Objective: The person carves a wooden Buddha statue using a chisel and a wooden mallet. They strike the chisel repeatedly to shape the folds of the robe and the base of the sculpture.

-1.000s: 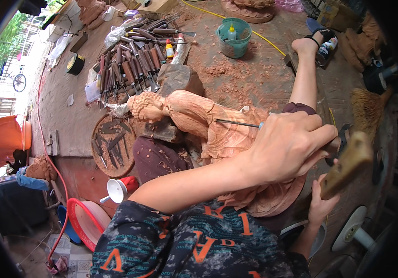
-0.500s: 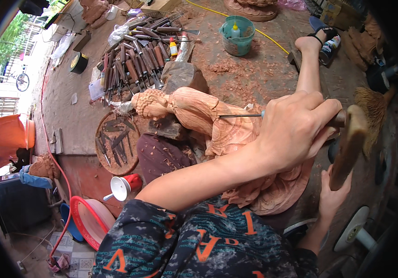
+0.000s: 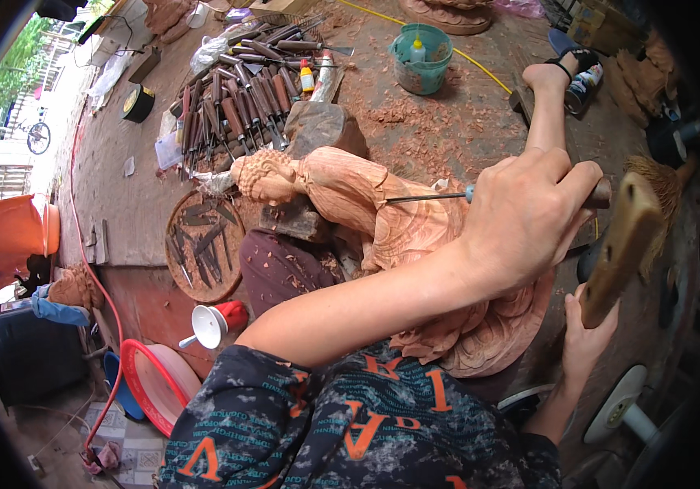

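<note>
A carved wooden statue with a curly-haired head lies on its side before me, its head end propped on a dark wood block. My left hand is closed around the handle of a chisel. The chisel's thin metal shaft points left, and its tip meets the statue's draped body. In my right hand is a worn wooden mallet, gripped low down. The mallet's head stands to the right of the chisel's handle end, with a gap between them.
Many wooden-handled chisels lie heaped at the far left, near a small yellow bottle. A round tray holds metal blades. Beyond the statue are a teal bucket and wood shavings. A bare lower leg extends at the right.
The mallet has moved a little right, away from the chisel's handle end. My left hand keeps its hold, with the chisel tip at nearly the same spot on the statue.
</note>
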`<state>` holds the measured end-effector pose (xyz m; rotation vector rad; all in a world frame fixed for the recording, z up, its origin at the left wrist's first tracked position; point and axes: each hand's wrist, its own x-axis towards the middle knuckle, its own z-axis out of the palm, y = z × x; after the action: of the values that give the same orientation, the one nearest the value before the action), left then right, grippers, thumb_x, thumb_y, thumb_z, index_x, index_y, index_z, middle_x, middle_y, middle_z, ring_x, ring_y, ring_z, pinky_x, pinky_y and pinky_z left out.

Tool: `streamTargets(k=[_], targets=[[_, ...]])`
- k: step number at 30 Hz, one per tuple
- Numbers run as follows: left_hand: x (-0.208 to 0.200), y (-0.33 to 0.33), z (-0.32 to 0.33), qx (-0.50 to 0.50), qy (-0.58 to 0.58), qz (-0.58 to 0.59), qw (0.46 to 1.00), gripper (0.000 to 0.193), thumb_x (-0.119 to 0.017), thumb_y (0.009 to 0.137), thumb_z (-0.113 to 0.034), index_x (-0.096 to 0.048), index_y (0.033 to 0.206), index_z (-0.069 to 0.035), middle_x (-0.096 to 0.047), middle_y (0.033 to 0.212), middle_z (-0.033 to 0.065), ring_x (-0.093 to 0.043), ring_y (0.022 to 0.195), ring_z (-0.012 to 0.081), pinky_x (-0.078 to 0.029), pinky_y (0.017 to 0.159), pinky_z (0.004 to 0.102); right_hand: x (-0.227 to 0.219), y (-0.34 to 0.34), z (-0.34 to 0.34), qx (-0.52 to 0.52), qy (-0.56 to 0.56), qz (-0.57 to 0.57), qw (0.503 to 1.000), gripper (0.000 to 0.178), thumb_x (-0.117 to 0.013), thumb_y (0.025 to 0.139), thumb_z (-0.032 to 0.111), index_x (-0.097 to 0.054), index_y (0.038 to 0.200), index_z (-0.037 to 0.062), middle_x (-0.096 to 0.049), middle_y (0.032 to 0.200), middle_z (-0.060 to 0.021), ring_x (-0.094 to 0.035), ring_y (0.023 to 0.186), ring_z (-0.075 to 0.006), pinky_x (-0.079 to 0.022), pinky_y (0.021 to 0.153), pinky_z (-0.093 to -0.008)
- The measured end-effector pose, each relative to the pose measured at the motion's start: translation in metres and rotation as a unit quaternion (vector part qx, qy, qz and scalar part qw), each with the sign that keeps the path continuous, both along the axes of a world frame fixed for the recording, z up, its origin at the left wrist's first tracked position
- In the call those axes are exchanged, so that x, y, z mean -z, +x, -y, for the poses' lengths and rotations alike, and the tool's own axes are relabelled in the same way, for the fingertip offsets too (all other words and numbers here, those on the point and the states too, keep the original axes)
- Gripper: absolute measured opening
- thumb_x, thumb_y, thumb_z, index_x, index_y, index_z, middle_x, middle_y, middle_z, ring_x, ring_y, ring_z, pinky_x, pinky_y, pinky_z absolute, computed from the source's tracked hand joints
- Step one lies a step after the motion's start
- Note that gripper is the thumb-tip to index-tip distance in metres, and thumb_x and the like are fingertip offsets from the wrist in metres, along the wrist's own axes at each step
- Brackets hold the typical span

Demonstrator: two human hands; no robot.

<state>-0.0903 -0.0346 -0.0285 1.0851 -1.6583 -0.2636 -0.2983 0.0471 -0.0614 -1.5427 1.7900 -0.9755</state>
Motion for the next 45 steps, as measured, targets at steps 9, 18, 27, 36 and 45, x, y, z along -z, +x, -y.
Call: streamTargets(k=[9,18,27,36,45], targets=[[-0.010,-0.004,-0.032,0.039,0.058,0.088,0.994,0.019,-0.060,0.076,-0.017,-0.056,0.094,-0.011,-0.047,0.068,0.0057,-0.056,0.059,0.0240,-0.044,0.049,0.0357,0.006,-0.005,-0.014,-0.007,-0.029,-0.035,0.999,0.046,-0.068,0.080,0.005,-0.048,0.120,-0.0060,-0.058,0.101,-0.0100,-0.056,0.088,-0.0175,-0.045,0.084,-0.0318],[0.002,0.017,-0.064,0.313,-0.081,0.064,0.944,0.030,-0.059,0.073,-0.019,-0.058,0.096,0.000,-0.043,0.065,0.0027,-0.051,0.054,0.0167,-0.041,0.044,0.0293,0.011,-0.005,-0.056,-0.001,-0.052,0.109,0.993,0.060,-0.058,0.080,-0.003,-0.032,0.134,-0.0111,-0.050,0.088,-0.0056,-0.049,0.081,-0.0130,-0.040,0.086,-0.0284],[0.009,0.032,-0.068,0.347,-0.092,0.063,0.931,0.024,-0.060,0.075,-0.019,-0.058,0.092,-0.002,-0.043,0.065,0.0025,-0.051,0.054,0.0163,-0.041,0.043,0.0289,0.015,0.004,-0.067,-0.037,-0.043,0.048,0.997,0.065,-0.058,0.081,-0.003,-0.024,0.135,-0.0094,-0.049,0.088,-0.0055,-0.048,0.081,-0.0124,-0.040,0.083,-0.0276],[0.007,0.039,-0.068,0.396,-0.068,0.032,0.915,0.024,-0.061,0.077,-0.020,-0.058,0.093,-0.002,-0.044,0.065,0.0032,-0.052,0.055,0.0171,-0.040,0.042,0.0303,0.000,0.032,-0.067,-0.012,-0.210,0.014,0.978,0.040,-0.056,0.082,-0.005,-0.040,0.119,-0.0052,-0.050,0.076,-0.0066,-0.049,0.068,-0.0142,-0.041,0.067,-0.0272],[0.008,0.041,-0.066,0.410,-0.044,0.025,0.911,0.022,-0.060,0.078,-0.019,-0.058,0.093,-0.002,-0.044,0.066,0.0043,-0.054,0.056,0.0186,-0.042,0.044,0.0322,0.015,-0.001,-0.083,-0.110,-0.154,-0.126,0.974,0.027,-0.056,0.081,-0.004,-0.040,0.102,0.0014,-0.047,0.075,-0.0077,-0.046,0.063,-0.0193,-0.039,0.058,-0.0325]])
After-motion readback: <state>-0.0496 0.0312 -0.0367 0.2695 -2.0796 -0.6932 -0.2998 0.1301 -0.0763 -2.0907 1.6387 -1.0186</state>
